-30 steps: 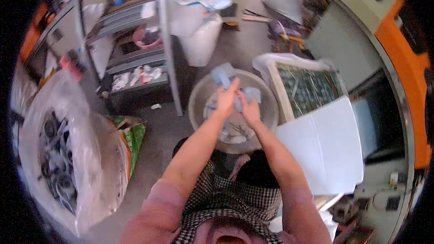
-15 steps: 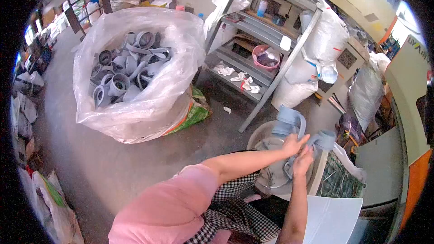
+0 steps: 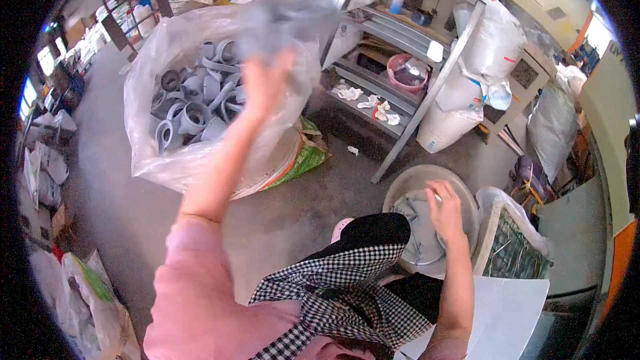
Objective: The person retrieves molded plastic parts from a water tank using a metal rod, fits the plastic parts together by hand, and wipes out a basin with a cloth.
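My left hand (image 3: 267,83) is stretched out over the near right side of a large clear plastic bag (image 3: 150,160). It holds a grey plastic pipe fitting (image 3: 287,23), both smeared by motion. Inside the bag lie several similar grey fittings (image 3: 195,117), some with round threaded-looking collars. My right hand (image 3: 447,213) hovers over a round basin (image 3: 392,183) with its fingers bent and apart; a small shiny spot shows at one finger. Beneath it, grey pieces (image 3: 419,230) lie in the basin, partly hidden by the hand.
A metal rack (image 3: 427,97) with a pink basket (image 3: 393,80) stands ahead. White sacks (image 3: 453,117) lean at its right. A framed crate (image 3: 513,247) and a white board (image 3: 500,313) are beside the basin. More bags (image 3: 87,300) sit at the lower left.
My hands have parted. The left has swung far left and up from the basin to the bag with a fitting; the right stays above the basin, without the fitting.
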A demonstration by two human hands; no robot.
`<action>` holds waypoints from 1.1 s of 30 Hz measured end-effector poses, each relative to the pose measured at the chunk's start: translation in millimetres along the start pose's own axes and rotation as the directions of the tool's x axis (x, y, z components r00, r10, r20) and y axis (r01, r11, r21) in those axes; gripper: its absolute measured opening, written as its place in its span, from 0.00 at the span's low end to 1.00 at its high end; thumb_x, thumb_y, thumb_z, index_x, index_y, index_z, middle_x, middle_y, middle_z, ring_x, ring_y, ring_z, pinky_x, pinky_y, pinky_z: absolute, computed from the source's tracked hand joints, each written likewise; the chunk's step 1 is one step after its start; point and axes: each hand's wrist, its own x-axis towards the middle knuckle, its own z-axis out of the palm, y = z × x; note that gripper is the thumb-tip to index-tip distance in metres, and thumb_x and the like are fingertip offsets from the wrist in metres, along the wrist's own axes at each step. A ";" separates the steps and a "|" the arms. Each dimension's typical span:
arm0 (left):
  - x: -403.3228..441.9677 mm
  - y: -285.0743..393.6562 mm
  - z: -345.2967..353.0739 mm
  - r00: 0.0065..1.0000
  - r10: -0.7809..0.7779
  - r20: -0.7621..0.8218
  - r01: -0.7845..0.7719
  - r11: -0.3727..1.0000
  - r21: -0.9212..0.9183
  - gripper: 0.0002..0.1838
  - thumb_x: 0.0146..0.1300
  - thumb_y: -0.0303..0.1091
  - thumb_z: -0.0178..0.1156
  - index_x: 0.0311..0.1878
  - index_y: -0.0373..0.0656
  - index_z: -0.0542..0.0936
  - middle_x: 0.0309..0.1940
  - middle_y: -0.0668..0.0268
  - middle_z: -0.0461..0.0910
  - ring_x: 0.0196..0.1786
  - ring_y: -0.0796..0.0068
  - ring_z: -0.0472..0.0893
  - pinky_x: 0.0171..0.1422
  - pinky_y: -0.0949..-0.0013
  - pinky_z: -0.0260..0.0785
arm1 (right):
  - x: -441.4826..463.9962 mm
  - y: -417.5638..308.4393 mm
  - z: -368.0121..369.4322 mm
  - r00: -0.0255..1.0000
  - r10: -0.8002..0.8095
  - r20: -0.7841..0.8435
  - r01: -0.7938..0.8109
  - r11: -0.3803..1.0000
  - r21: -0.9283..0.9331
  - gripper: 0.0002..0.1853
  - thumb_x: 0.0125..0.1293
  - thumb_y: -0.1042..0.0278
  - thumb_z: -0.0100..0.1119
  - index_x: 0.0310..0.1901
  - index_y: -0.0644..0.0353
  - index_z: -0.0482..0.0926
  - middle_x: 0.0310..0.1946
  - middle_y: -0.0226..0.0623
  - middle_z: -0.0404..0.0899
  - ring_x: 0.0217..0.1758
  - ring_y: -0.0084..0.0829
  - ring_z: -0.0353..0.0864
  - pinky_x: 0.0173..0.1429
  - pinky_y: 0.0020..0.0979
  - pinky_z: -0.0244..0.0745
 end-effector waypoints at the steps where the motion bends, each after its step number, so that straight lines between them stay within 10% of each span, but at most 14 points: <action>1: 30.1 -21.0 -30.3 0.997 -0.057 -0.057 0.067 0.981 0.180 0.24 0.55 0.47 0.63 0.39 0.31 0.79 0.31 0.58 0.81 0.33 0.68 0.76 0.39 0.62 0.69 | -1.6 21.4 0.4 0.999 0.011 0.044 -0.010 1.000 -0.025 0.10 0.64 0.68 0.53 0.44 0.63 0.76 0.43 0.47 0.75 0.47 0.49 0.75 0.53 0.40 0.70; 5: 178.8 -188.1 -148.8 0.972 -0.145 -0.184 0.234 0.537 0.811 0.55 0.48 0.76 0.52 0.60 0.28 0.67 0.55 0.45 0.72 0.61 0.53 0.70 0.65 0.54 0.58 | -26.6 90.0 -8.1 0.996 0.092 -0.017 -0.094 0.988 -0.127 0.10 0.63 0.67 0.54 0.43 0.63 0.76 0.37 0.47 0.77 0.47 0.49 0.75 0.52 0.41 0.70; 8: 164.8 -174.1 -146.0 0.941 0.264 -0.211 0.098 0.384 0.918 0.42 0.52 0.62 0.59 0.55 0.29 0.71 0.50 0.48 0.75 0.53 0.54 0.75 0.58 0.59 0.65 | -48.6 155.2 -23.2 0.928 0.367 -0.064 -0.370 0.927 -0.064 0.12 0.62 0.64 0.55 0.43 0.63 0.77 0.39 0.49 0.78 0.47 0.49 0.76 0.53 0.43 0.71; 10: 133.4 -147.6 -66.8 0.778 0.628 0.025 -0.374 0.431 0.821 0.34 0.55 0.53 0.64 0.52 0.30 0.73 0.47 0.50 0.78 0.48 0.54 0.78 0.53 0.62 0.69 | -71.8 213.1 -24.4 0.856 0.513 -0.064 -0.517 0.849 -0.110 0.13 0.61 0.63 0.56 0.43 0.63 0.77 0.41 0.50 0.78 0.48 0.49 0.77 0.53 0.43 0.71; 12: 65.9 -115.2 50.8 0.703 0.617 0.354 -0.709 0.566 0.420 0.18 0.57 0.33 0.64 0.49 0.36 0.76 0.46 0.53 0.78 0.49 0.58 0.77 0.56 0.63 0.67 | -96.1 271.9 -9.5 0.785 0.618 -0.042 -0.616 0.773 -0.148 0.14 0.60 0.62 0.57 0.43 0.63 0.77 0.42 0.51 0.78 0.48 0.49 0.77 0.53 0.44 0.72; 14: -43.7 -54.4 170.5 0.644 0.441 0.625 -0.629 0.770 0.105 0.14 0.55 0.24 0.61 0.46 0.41 0.78 0.43 0.58 0.78 0.49 0.61 0.77 0.57 0.64 0.66 | -124.0 323.4 11.9 0.601 0.767 0.227 -0.647 0.633 -0.425 0.18 0.56 0.61 0.62 0.44 0.65 0.77 0.41 0.52 0.78 0.46 0.47 0.78 0.50 0.41 0.72; 15: -79.8 -43.2 216.7 0.511 0.184 0.840 -0.457 0.885 0.085 0.13 0.54 0.24 0.60 0.45 0.41 0.78 0.42 0.56 0.78 0.49 0.60 0.77 0.54 0.64 0.67 | -136.5 333.3 19.2 0.592 0.750 0.294 -0.617 0.657 -0.434 0.21 0.55 0.59 0.62 0.46 0.65 0.76 0.41 0.53 0.79 0.49 0.49 0.77 0.53 0.43 0.71; 17: -146.3 -93.4 316.7 0.041 0.411 0.911 -0.625 0.722 -0.297 0.13 0.54 0.26 0.59 0.45 0.42 0.78 0.40 0.53 0.77 0.48 0.53 0.76 0.51 0.58 0.70 | -176.1 382.2 55.1 0.540 0.749 0.383 -0.584 0.662 -0.471 0.21 0.55 0.60 0.62 0.46 0.65 0.76 0.41 0.53 0.79 0.49 0.49 0.77 0.53 0.43 0.71; 19: -210.0 -110.5 398.7 -0.242 -0.281 0.929 -0.594 0.800 0.088 0.16 0.56 0.31 0.54 0.49 0.44 0.77 0.48 0.50 0.74 0.49 0.50 0.75 0.52 0.57 0.70 | -234.5 457.5 116.4 0.435 0.736 0.519 -0.535 0.675 -0.508 0.18 0.55 0.63 0.61 0.45 0.64 0.76 0.41 0.53 0.79 0.47 0.49 0.78 0.53 0.42 0.71; 20: -245.2 -174.1 444.6 -0.491 -0.157 0.857 -0.789 0.498 -0.361 0.17 0.57 0.32 0.52 0.51 0.46 0.76 0.52 0.49 0.72 0.51 0.50 0.75 0.54 0.55 0.69 | -243.3 471.5 124.7 0.425 0.741 0.519 -0.550 0.667 -0.502 0.18 0.55 0.63 0.61 0.45 0.64 0.76 0.41 0.53 0.79 0.47 0.49 0.78 0.53 0.42 0.71; 24: -356.7 -269.0 561.2 -0.215 -0.307 0.927 -0.648 0.755 0.100 0.17 0.64 0.40 0.49 0.54 0.48 0.73 0.57 0.53 0.70 0.60 0.53 0.69 0.63 0.50 0.62 | -273.5 488.0 154.1 0.403 0.862 0.308 -0.602 0.503 -0.620 0.21 0.56 0.64 0.57 0.51 0.61 0.72 0.43 0.45 0.78 0.48 0.48 0.76 0.52 0.46 0.71; 28: -403.7 -279.7 603.6 -0.250 -0.163 0.954 -0.661 0.749 -0.045 0.19 0.66 0.44 0.45 0.58 0.50 0.68 0.60 0.55 0.67 0.66 0.56 0.63 0.66 0.47 0.57 | -294.2 523.9 187.2 0.570 0.821 0.027 -0.543 0.401 -0.738 0.25 0.56 0.68 0.54 0.57 0.59 0.66 0.45 0.38 0.76 0.50 0.45 0.75 0.50 0.46 0.70; 33: -444.4 -327.5 613.7 -0.243 -0.173 0.954 -0.775 0.626 -0.084 0.19 0.62 0.45 0.52 0.54 0.49 0.72 0.57 0.58 0.71 0.64 0.56 0.65 0.68 0.42 0.50 | -287.1 539.0 207.7 0.461 0.882 0.101 -0.517 0.360 -0.777 0.20 0.57 0.70 0.53 0.52 0.63 0.67 0.43 0.43 0.76 0.49 0.43 0.76 0.49 0.45 0.71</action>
